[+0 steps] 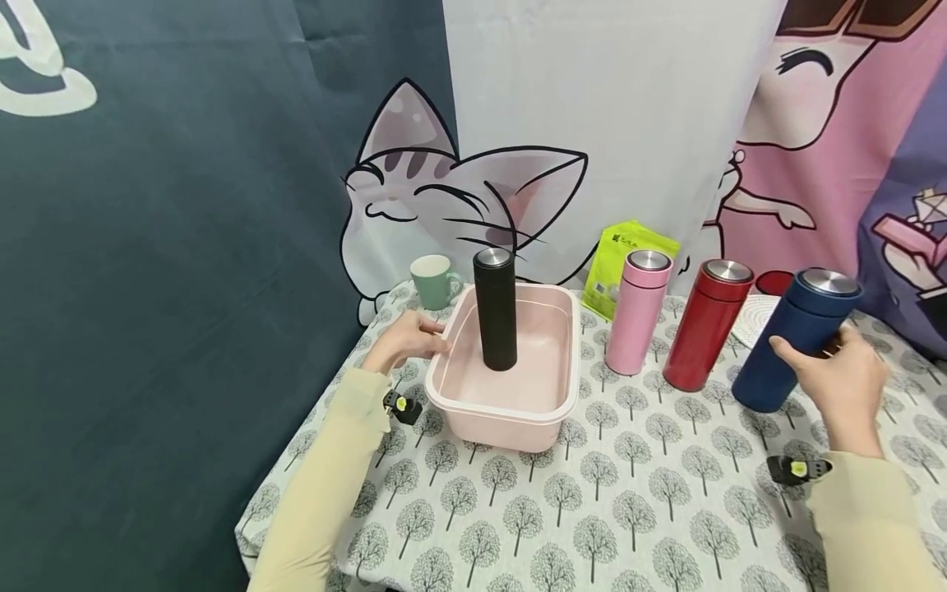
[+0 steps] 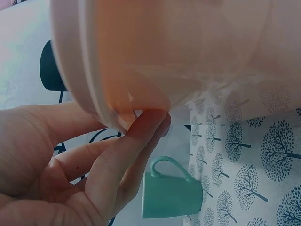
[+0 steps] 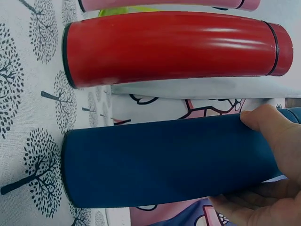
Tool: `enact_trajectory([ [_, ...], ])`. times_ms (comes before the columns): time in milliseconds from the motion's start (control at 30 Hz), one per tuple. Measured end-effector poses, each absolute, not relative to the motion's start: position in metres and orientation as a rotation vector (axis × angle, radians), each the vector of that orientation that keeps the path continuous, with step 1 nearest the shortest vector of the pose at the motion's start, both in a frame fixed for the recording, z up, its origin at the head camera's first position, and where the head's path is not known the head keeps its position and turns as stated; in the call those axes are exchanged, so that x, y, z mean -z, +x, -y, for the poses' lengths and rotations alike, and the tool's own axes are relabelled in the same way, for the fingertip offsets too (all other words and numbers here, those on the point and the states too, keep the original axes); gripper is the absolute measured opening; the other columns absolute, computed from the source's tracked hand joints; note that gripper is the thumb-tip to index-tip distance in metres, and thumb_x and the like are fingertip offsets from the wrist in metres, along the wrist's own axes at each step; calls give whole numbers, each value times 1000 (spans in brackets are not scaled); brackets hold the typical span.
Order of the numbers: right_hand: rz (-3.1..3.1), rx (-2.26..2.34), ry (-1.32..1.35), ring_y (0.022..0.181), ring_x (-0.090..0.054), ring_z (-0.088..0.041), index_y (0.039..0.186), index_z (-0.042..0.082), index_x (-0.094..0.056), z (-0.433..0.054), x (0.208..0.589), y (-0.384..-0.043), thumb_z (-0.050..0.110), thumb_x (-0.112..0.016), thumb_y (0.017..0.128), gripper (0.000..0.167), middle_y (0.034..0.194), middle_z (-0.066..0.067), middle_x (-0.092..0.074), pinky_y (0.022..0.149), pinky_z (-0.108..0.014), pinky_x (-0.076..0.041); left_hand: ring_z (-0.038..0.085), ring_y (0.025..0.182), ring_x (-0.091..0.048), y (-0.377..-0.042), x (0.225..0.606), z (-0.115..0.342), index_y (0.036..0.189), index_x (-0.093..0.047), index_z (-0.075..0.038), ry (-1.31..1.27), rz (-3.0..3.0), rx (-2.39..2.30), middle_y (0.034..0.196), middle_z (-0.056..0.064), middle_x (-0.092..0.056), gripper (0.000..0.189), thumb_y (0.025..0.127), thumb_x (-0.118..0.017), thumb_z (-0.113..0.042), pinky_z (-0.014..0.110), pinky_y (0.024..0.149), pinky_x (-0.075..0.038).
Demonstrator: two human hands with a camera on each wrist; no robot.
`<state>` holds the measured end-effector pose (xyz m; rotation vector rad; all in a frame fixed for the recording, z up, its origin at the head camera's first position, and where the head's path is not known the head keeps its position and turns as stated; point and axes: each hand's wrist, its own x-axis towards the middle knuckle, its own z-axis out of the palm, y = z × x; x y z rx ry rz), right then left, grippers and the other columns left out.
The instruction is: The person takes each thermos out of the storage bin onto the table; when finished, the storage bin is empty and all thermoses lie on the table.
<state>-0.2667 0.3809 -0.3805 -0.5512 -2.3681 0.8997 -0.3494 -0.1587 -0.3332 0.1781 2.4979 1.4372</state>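
As right hand [image 1: 849, 385] grips, blue bottle [image 1: 802, 325] upright, lid [image 1: 830, 283] up

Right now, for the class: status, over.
Left hand pinches pink rectangular plastic basin. Right hand grips blue cylindrical flask. Possible obstacle: black cylindrical flask inside basin.

pale yellow long sleeves [image 1: 318, 493], two small, boxy black wrist-worn devices [image 1: 409, 413] with round yellow-green markings [image 1: 402, 404]

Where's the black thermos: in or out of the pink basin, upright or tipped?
In, upright: the black thermos stands on the floor of the pink basin, cap uppermost.
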Motion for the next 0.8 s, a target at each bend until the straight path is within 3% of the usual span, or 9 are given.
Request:
enact_trajectory([
  [67,2355,-913,-539,105,-53,-48,129,-9,-52,-379,380,-267,36,-70,86,65,121,-36,-59,90,-55,-38,34,98,-71,-349,332,160,124,-61,10,193,-2495,-1445,117,28,-66,42,83,-70,1,37,86,-61],
  [200,2313,-941,-533,115,-48,-52,130,-11,-51,-376,380,-266,33,-70,86,65,122,-37,-58,107,-62,-26,32,95,-71,-350,334,160,123,-62,10,197,-2503,-1450,116,28,-66,42,83,-70,1,36,85,-61],
  [367,2326,-964,-542,118,-48,-51,134,-10,-49,-377,382,-264,36,-70,87,68,126,-37,-56,109,-62,-24,30,94,-72,-350,337,159,122,-63,8,164,-2526,-1426,116,26,-67,42,83,-72,-2,36,85,-61],
  [400,2339,-970,-559,111,-53,-46,134,-9,-50,-378,382,-263,39,-69,87,70,127,-36,-56,104,-58,-31,30,94,-72,-350,337,159,122,-63,8,160,-2528,-1425,116,26,-67,42,82,-72,-2,36,85,-61],
  [467,2367,-998,-591,94,-61,-22,138,-5,-49,-380,383,-261,45,-69,86,75,130,-33,-56,92,-43,-41,31,94,-71,-351,338,159,121,-63,9,163,-2530,-1426,116,27,-67,41,82,-71,-1,37,85,-61],
  [533,2390,-1030,-637,77,-52,1,140,-2,-49,-382,383,-256,51,-69,85,79,127,-28,-60,76,-28,-42,30,94,-72,-351,340,159,120,-64,9,153,-2529,-1425,116,26,-67,40,82,-71,-1,36,84,-61],
  [600,2394,-1063,-690,68,-35,16,141,0,-49,-383,383,-252,55,-69,83,83,115,-14,-64,65,-17,-34,30,93,-72,-351,341,159,120,-64,9,154,-2528,-1423,116,26,-67,39,82,-71,-1,36,84,-61],
  [700,2372,-1091,-752,66,-33,18,143,1,-48,-383,380,-247,57,-70,81,86,112,-8,-61,68,-15,-35,30,92,-72,-350,341,159,120,-64,9,156,-2533,-1415,116,26,-67,40,83,-72,-2,35,83,-61],
  [800,2322,-1137,-841,70,-33,18,146,7,-46,-379,374,-244,59,-69,80,87,128,-9,-60,82,-16,-43,31,94,-72,-349,338,159,121,-63,10,167,-2540,-1412,117,27,-66,41,83,-72,-2,36,84,-61],
])
